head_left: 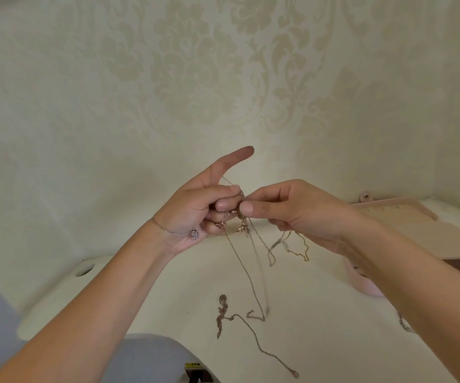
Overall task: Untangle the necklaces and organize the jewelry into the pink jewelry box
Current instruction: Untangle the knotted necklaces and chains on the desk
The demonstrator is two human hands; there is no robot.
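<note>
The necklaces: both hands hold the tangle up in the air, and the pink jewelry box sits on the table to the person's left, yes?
Not quite. The head view shows the pink jewelry box to the person's right. The left hand and right hand do hold the tangled necklaces up.

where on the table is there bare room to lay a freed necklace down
The table is bare on the left, between the round hole and the loose chain. Another bare patch lies right of that chain, below the pink jewelry box. The middle is crowded: tangled necklaces hang from both hands, with a gold chain behind.

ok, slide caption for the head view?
Both hands pick at tangled necklaces above the table.
</note>
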